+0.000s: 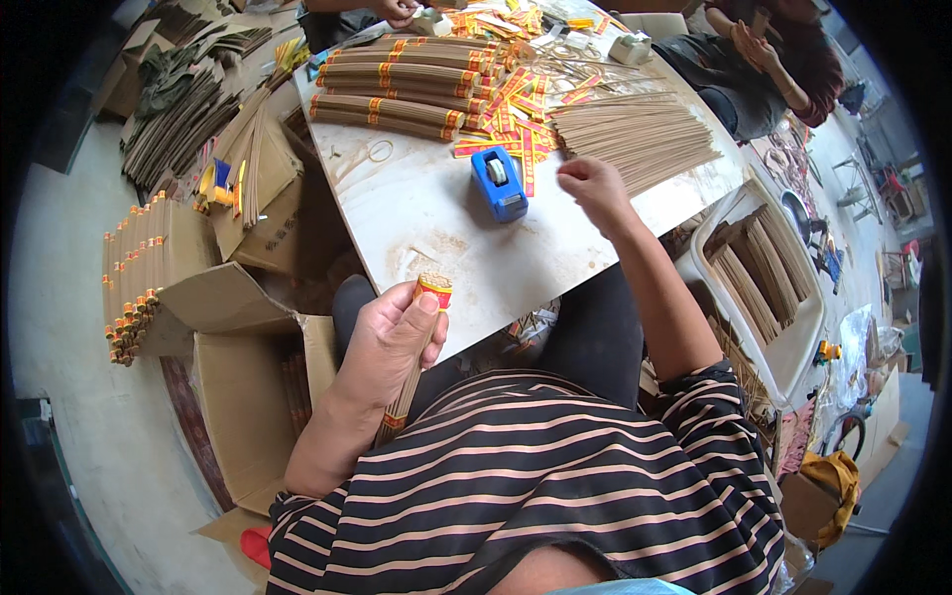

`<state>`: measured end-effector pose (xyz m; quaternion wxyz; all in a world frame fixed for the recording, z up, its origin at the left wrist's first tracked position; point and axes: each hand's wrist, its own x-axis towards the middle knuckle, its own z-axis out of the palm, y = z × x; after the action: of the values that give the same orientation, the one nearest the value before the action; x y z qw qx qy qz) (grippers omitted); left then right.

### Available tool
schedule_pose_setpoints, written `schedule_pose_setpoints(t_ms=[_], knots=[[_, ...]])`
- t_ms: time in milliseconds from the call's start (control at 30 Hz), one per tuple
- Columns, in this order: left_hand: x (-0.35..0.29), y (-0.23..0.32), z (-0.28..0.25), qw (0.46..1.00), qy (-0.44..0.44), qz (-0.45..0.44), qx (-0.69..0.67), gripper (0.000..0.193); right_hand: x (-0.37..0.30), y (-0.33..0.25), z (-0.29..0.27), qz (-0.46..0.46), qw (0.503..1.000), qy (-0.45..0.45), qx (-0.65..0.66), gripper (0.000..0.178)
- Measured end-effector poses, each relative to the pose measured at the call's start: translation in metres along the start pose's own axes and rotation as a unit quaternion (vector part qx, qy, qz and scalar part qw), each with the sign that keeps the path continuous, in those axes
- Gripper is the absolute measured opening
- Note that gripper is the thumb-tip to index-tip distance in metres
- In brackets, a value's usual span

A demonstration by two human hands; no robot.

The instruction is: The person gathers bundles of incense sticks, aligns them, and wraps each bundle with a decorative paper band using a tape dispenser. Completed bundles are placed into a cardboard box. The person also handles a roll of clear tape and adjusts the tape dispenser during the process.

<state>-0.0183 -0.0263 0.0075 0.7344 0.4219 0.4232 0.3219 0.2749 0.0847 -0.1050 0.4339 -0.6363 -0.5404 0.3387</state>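
My left hand (397, 332) is closed round a bundle of incense sticks (436, 288), held in front of my body with its end up. Red and yellow bands wrap the bundle near its top and lower down. Above the table, my right hand (595, 193) has its fingers curled and pressed together; what they may hold is hidden. Just left of that hand stands a blue tape dispenser (499, 184). Loose incense sticks (645, 139) lie fanned out on the table beyond it. Red and yellow paper labels (516, 119) are strewn between those sticks and the finished bundles.
Several banded bundles (397, 84) are stacked on the white table (392, 208). An opened cardboard box (238, 397) stands at my left, near more stacked bundles (134, 273). At right, a white tub (783, 372) holds sticks. Other people (769, 59) sit across the table.
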Motion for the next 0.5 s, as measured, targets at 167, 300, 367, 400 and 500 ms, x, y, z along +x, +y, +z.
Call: schedule_pose_setpoints(t_ms=[167,300,367,400,500], knots=[[0.010,-0.001,-0.008,0.999,0.031,0.021,0.023,0.028,0.005,-0.033,0.035,0.033,0.988,-0.093,-0.115,0.024],[0.026,0.007,-0.020,0.998,0.044,0.019,0.051,0.030,-0.008,-0.018,0.038,0.088,0.994,-0.062,0.016,0.027],[0.042,0.011,-0.021,0.999,0.025,0.007,0.038,0.030,-0.003,-0.024,0.043,0.131,0.988,-0.084,-0.022,0.027],[0.051,0.011,-0.020,0.999,0.014,0.001,0.032,0.029,0.000,-0.026,0.045,0.153,0.983,-0.094,-0.041,0.027],[0.079,0.013,-0.017,0.999,-0.017,-0.008,0.031,0.028,0.009,-0.036,0.046,0.207,0.968,-0.139,-0.009,0.028]])
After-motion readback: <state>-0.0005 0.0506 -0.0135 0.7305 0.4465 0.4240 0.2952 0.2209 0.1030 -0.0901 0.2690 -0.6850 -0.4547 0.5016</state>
